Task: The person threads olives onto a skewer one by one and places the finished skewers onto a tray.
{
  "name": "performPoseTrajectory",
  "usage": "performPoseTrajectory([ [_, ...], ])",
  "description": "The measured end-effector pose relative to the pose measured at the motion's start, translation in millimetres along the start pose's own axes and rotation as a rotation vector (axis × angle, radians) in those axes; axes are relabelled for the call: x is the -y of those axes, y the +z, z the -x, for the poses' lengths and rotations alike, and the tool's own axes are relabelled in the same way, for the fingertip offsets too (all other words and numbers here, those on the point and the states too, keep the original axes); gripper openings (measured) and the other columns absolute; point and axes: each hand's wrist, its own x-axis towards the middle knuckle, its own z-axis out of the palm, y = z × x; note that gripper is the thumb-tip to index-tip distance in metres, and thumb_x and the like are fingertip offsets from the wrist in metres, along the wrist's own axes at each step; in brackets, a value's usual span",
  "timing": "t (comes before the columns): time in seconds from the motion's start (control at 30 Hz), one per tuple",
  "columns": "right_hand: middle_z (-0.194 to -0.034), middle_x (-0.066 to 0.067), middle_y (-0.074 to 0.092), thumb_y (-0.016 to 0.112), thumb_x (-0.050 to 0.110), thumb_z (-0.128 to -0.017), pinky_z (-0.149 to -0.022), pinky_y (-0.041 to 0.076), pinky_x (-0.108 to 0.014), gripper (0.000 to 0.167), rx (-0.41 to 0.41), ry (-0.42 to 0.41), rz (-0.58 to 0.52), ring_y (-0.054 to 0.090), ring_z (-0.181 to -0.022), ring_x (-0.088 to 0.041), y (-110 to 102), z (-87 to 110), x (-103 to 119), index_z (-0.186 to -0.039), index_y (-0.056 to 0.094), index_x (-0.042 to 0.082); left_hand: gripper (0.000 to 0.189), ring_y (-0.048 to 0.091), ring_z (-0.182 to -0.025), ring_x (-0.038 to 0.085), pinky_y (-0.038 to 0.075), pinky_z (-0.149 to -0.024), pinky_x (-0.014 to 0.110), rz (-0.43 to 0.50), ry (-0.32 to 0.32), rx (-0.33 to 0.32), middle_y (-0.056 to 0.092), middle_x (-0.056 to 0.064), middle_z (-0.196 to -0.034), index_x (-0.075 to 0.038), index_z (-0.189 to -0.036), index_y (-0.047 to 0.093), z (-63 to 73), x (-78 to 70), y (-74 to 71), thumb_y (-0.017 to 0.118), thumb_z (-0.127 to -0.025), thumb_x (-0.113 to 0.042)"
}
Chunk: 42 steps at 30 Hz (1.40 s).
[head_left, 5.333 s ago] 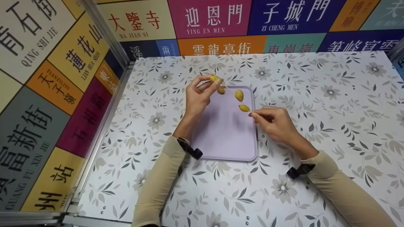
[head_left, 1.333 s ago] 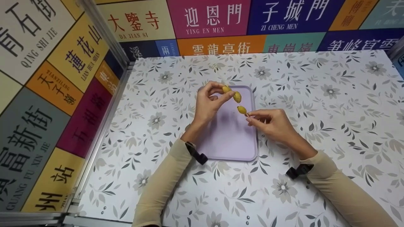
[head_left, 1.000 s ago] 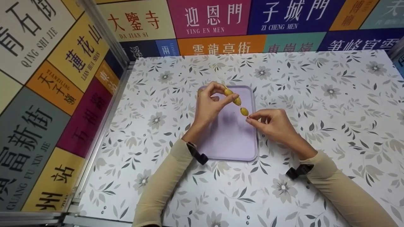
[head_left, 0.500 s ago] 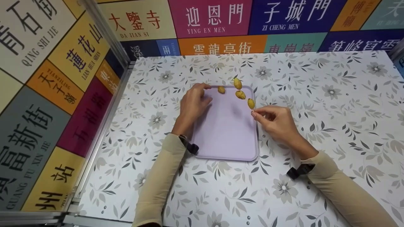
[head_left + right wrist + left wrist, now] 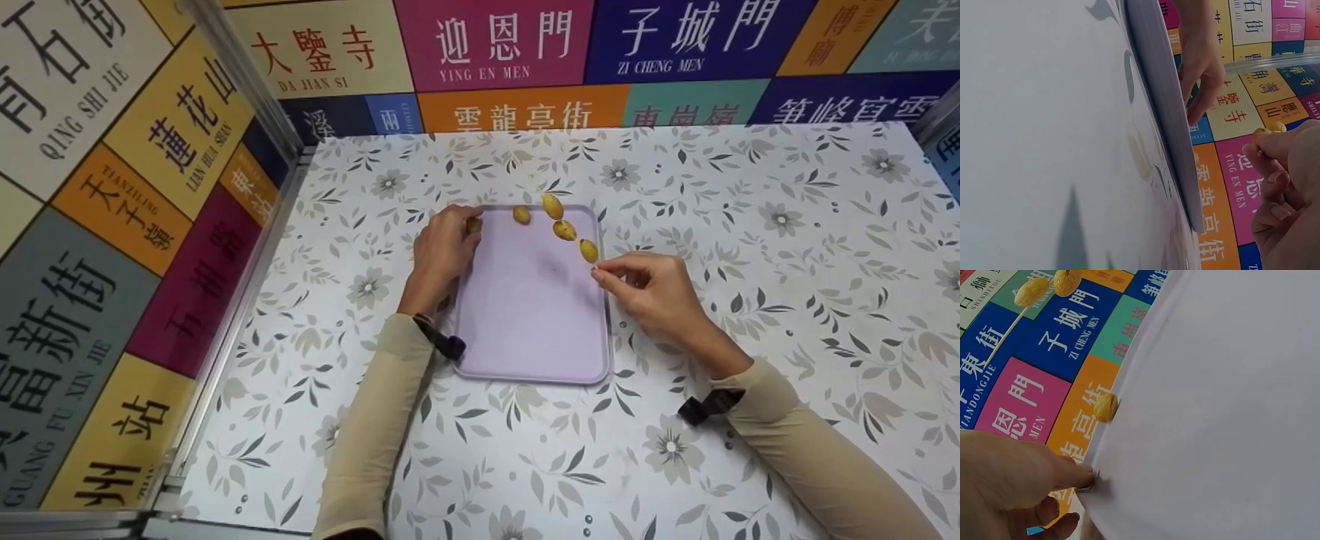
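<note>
My right hand (image 5: 652,289) pinches the near end of a thin wooden skewer (image 5: 1005,334) above the tray's right side. Three small yellow oval fruits are threaded on it: an outermost fruit (image 5: 553,206), a middle fruit (image 5: 564,230) and one near my fingertips (image 5: 589,251). At the far left corner of the lilac tray (image 5: 525,322), my left hand (image 5: 442,251) has thumb and fingers around another yellow fruit (image 5: 472,224). In the left wrist view my left hand (image 5: 1010,478) hides that fruit. A loose fruit (image 5: 521,215) lies by the tray's far edge.
The tray rests on a table (image 5: 750,300) covered in a grey leaf-and-flower print. Colourful sign panels (image 5: 517,45) stand along the back, and more panels (image 5: 195,142) line the left side, with a metal frame edge (image 5: 240,307) beside the table.
My left hand has let go of the skewered fruits and moved left to the fruit at the tray's corner. The outermost fruit sits lower on the skewer than at first. My right hand has barely moved.
</note>
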Motion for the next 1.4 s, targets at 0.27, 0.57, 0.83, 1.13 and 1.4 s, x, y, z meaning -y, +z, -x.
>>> performPoseTrajectory([
  [0.27, -0.088, 0.003, 0.082, 0.086, 0.018, -0.096, -0.056, 0.048, -0.017, 0.006, 0.0, -0.011, -0.007, 0.062, -0.064, -0.011, -0.3, -0.3, 0.6, -0.102, 0.087, 0.018, 0.035, 0.065, -0.102, 0.016, 0.057, -0.089, 0.043, 0.002, -0.019, 0.0, 0.071, -0.002, -0.122, -0.019, -0.135, 0.077, 1.4, -6.9, -1.3, 0.081, -0.099, -0.022],
  [0.57, -0.087, -0.004, 0.082, 0.086, 0.008, -0.093, -0.056, 0.045, -0.015, 0.007, -0.027, -0.003, 0.009, 0.059, -0.062, -0.009, 3.7, -0.6, 1.5, -0.1, 0.087, 0.01, 0.038, 0.067, -0.124, 0.022, 0.051, -0.109, 0.037, 0.21, 0.068, -0.058, 0.073, -0.003, -0.122, -0.02, -0.131, 0.079, 2.3, -18.3, -7.5, 0.083, -0.098, -0.037],
  [0.83, -0.083, -0.004, 0.08, 0.086, 0.009, -0.094, -0.055, 0.044, -0.016, 0.007, -0.014, -0.017, 0.016, 0.058, -0.061, -0.01, 3.3, -0.1, 1.3, -0.1, 0.087, 0.011, 0.027, 0.066, -0.11, 0.01, 0.048, -0.083, 0.027, 0.535, 0.082, -0.13, 0.08, -0.009, -0.115, -0.026, -0.121, 0.082, 0.0, -18.6, -13.8, 0.078, -0.1, -0.044],
  [1.13, -0.084, 0.001, 0.08, 0.086, 0.013, -0.095, -0.056, 0.046, -0.017, 0.008, 0.057, -0.009, -0.014, 0.06, -0.064, -0.012, 2.4, 1.4, 4.3, -0.101, 0.088, 0.018, 0.035, 0.059, -0.078, 0.014, 0.046, -0.055, 0.023, 0.879, 0.026, -0.206, 0.079, 0.007, -0.109, -0.011, -0.117, 0.081, -2.8, -15.7, -22.1, 0.061, -0.112, -0.039],
  [1.4, -0.084, 0.001, 0.081, 0.086, 0.009, -0.094, -0.055, 0.045, -0.017, 0.01, 0.086, -0.048, -0.057, 0.059, -0.062, -0.01, 4.5, 1.5, 5.1, -0.1, 0.088, 0.017, 0.03, 0.069, -0.106, 0.015, 0.051, -0.065, 0.026, 0.977, -0.004, -0.21, 0.079, 0.005, -0.118, -0.013, -0.122, 0.079, -2.6, -8.8, -22.6, 0.073, -0.106, -0.036],
])
